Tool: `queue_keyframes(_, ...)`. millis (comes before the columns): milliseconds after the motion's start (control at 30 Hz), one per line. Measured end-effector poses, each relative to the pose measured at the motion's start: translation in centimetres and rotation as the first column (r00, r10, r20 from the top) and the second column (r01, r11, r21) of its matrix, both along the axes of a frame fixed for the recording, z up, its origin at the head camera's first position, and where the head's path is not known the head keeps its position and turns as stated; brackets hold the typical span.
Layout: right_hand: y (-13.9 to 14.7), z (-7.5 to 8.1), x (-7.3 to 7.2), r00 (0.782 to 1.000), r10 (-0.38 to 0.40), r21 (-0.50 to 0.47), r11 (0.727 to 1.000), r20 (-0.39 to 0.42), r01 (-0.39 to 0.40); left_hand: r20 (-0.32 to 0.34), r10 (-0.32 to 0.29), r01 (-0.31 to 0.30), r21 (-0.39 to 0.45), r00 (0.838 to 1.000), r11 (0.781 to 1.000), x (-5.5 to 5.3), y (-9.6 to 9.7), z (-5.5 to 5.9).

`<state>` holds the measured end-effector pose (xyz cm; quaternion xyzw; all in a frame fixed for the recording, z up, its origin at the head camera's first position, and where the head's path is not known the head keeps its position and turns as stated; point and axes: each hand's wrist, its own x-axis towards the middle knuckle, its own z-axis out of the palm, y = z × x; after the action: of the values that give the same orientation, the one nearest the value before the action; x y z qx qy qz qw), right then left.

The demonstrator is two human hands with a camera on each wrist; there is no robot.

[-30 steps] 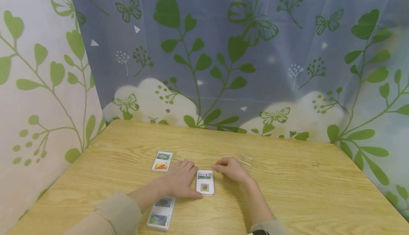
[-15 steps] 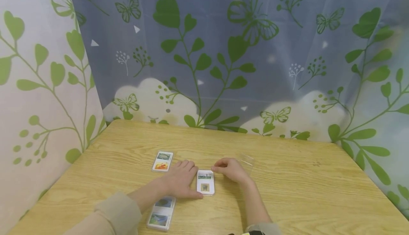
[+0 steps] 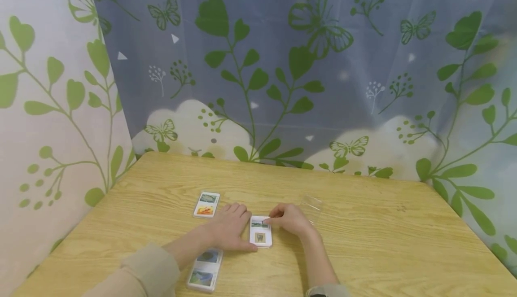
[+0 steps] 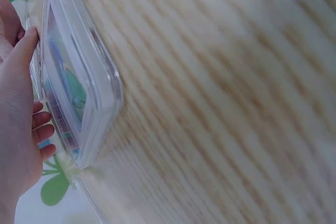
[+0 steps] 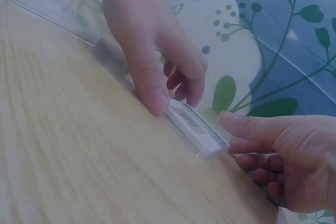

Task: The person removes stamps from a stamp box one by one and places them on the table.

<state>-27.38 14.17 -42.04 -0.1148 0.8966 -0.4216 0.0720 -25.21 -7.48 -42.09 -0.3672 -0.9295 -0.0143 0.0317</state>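
Note:
A clear plastic case of picture cards point(image 3: 260, 238) lies near the table's middle, a tooth picture and a landscape on its top card. Along its left side lies my left hand point(image 3: 230, 226). In the right wrist view, the left thumb point(image 5: 156, 98) and fingers hold the case point(image 5: 202, 135) at one end. My right hand point(image 3: 290, 218) has its fingertips over the top card's upper right; in the right wrist view, the right hand point(image 5: 294, 161) has thumb and forefinger at the far corner. Whether they pinch a card is unclear.
Another card case point(image 3: 207, 204) lies farther back on the left, and a thicker one point(image 3: 202, 277) nearer, partly under the left arm. A clear plastic lid point(image 3: 312, 206) rests beyond the right hand. Patterned curtains point(image 3: 258, 63) border the wooden table point(image 3: 383, 243).
The right fingertips have shifted slightly left and nearer, from the case's upper right corner onto the top card. The left hand stays in place.

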Motion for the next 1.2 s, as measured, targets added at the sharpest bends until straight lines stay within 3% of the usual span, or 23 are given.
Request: queue_keyframes(1200,0.06,0.09,0.39,1.0,0.004,-0.03,1.0,-0.009,-0.005,0.009,0.03,-0.03,-0.003,0.999,1.0,-0.15,0.19,-0.25)
